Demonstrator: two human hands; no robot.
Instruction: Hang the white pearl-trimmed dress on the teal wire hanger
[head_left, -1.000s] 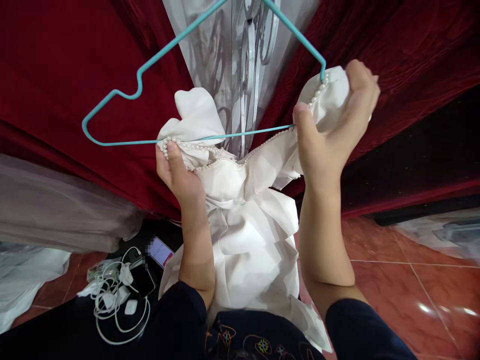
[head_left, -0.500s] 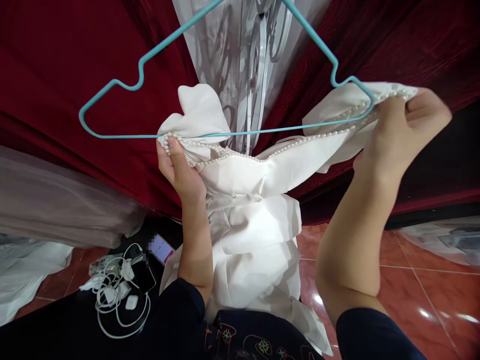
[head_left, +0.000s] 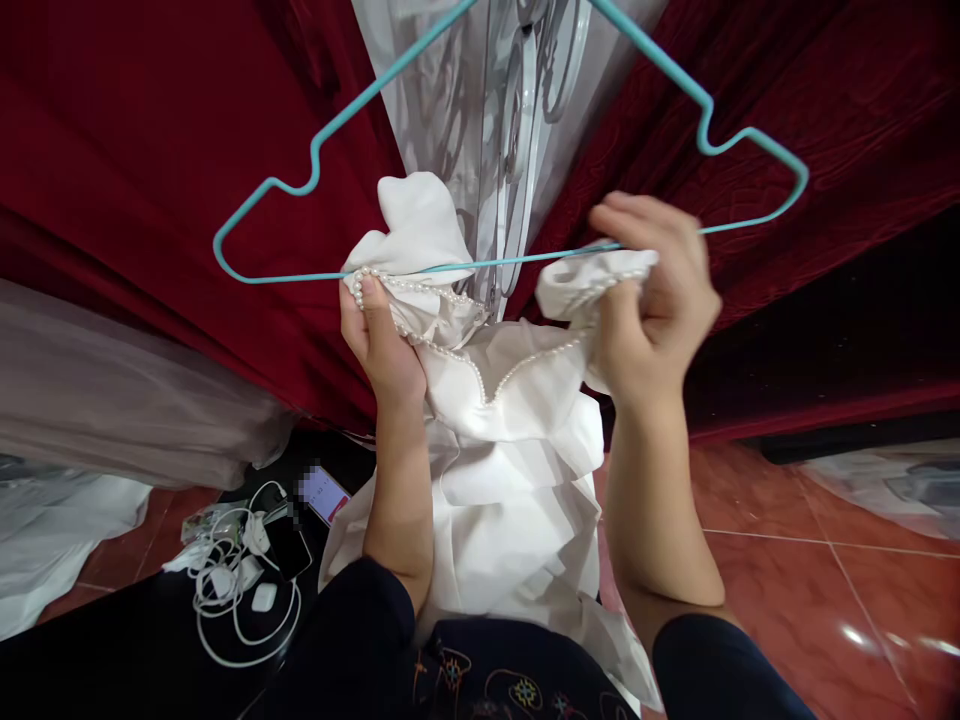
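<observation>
A white dress [head_left: 517, 510] with a pearl-beaded neckline hangs down in front of me, its skirt spreading over my lap. My left hand [head_left: 386, 345] pinches the beaded edge of its left shoulder, thumb on the pearls. At the other shoulder, my right hand [head_left: 660, 295] grips the beaded strap between thumb and fingers, with some fingers raised near the hanger bar. A light blue hanger [head_left: 525, 260] crosses in front of the dress; its lower bar passes by both shoulder parts. The hanger's top is out of view.
Dark red curtains [head_left: 187, 150] hang on both sides, with a white ornate metal frame [head_left: 517, 130] between them. On a black surface at lower left lie tangled white cables [head_left: 217, 580], a dark phone [head_left: 289, 548] and a lit phone [head_left: 324, 495]. The floor has red tiles [head_left: 787, 560].
My right hand has moved left and inward with its shoulder strap, so the neckline slackens into a V. The hanger and my left hand have shifted slightly right.
</observation>
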